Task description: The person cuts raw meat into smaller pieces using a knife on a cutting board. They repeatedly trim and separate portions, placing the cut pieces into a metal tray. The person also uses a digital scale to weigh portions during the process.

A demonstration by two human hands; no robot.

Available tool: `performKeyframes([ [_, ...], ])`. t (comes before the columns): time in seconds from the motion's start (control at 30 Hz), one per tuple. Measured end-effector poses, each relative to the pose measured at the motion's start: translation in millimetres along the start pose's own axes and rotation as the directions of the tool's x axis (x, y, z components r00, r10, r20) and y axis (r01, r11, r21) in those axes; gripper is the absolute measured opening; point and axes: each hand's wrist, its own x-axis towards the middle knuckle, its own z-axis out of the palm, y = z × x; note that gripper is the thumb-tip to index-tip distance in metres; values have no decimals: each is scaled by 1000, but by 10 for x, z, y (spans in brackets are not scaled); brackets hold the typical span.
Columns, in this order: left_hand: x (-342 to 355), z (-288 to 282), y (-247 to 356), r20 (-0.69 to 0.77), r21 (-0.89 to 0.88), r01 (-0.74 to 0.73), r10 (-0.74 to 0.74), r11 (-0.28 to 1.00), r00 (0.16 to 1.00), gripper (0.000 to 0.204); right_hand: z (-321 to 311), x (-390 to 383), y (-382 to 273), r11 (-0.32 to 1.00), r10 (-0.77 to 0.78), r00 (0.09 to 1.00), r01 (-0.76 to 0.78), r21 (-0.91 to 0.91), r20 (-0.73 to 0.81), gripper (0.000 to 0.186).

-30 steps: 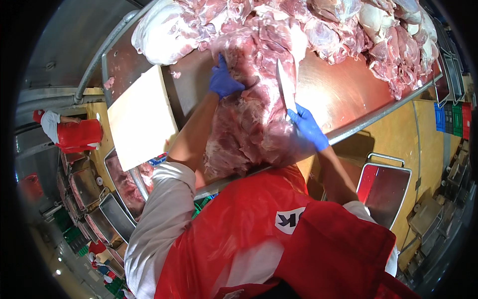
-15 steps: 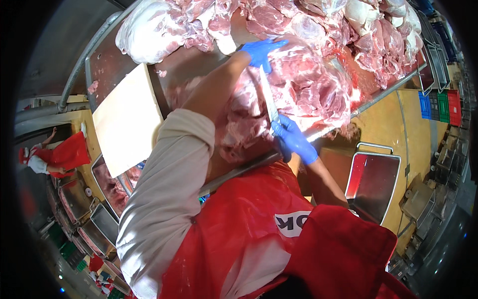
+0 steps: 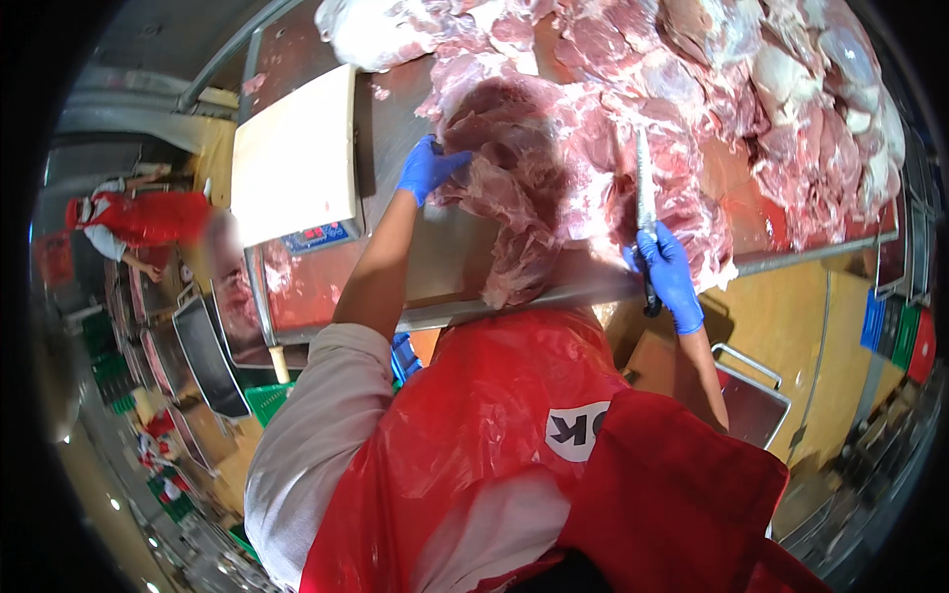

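A large slab of raw meat (image 3: pixel 514 168) lies spread on the metal table (image 3: pixel 415 267) in front of me. At its left edge is my blue-gloved left hand (image 3: pixel 427 172), thumb and fingers apart, the thumb touching the meat. My right hand (image 3: pixel 672 279), also gloved in blue, is closed around the dark handle of a knife (image 3: pixel 646 188). The long blade points away from me, over the right part of the meat. Whether its edge touches the meat I cannot tell.
A white board (image 3: pixel 297 158) sits on a blue device with a display (image 3: pixel 321 236) at left. More meat cuts (image 3: pixel 820 128) are piled along the far side and right. A metal tub (image 3: pixel 751 400) stands below at right. Another person in a red apron (image 3: pixel 148 219) is at far left.
My left hand has moved left and nearer, from on top of the meat to its left edge. My right hand and the knife have shifted right. The meat lies differently, its left part folded.
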Motion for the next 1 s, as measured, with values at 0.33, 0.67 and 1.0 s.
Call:
performKeyframes([
  [0.33, -629, 396, 8, 316, -465, 339, -204, 817, 926, 35, 756, 617, -563, 492, -328, 772, 632, -599, 545, 15],
  [0.67, -895, 325, 596, -205, 78, 91, -73, 993, 976, 37, 2427, 1687, -813, -68, -164, 586, 795, -602, 793, 21],
  [1.0, -1349, 667, 494, -397, 113, -281, 303, 953, 866, 28, 1527, 840, -739, -26, 141, 737, 670, -742, 661, 22],
])
